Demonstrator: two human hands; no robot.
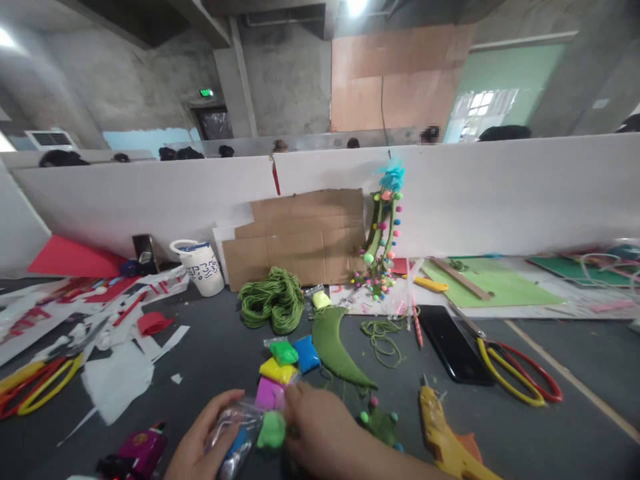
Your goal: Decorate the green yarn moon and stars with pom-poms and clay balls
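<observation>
My left hand (197,443) grips a crinkled clear plastic bag (245,427) with something blue inside. Close to its right, my right hand (323,427) is a little blurred, its fingers curled together; what they hold, if anything, is hidden. Between both hands lies a light green packet (271,430), partly covered. Just beyond are a purple packet (269,395), a yellow packet (276,371), a green packet (283,353) and a blue packet (307,354), which look like modelling clay. A green felt crescent (337,350) rests to their right, and a small green piece with pom-poms (381,425) lies beside my right wrist.
A yellow glue gun (440,430), black phone (454,343) and scissors (510,370) lie right. Green yarn (273,300), a white cup (203,269) and cardboard (300,243) stand behind. A pom-pom crescent (383,233) hangs on the white partition (475,193). Paper scraps (120,377) lie left.
</observation>
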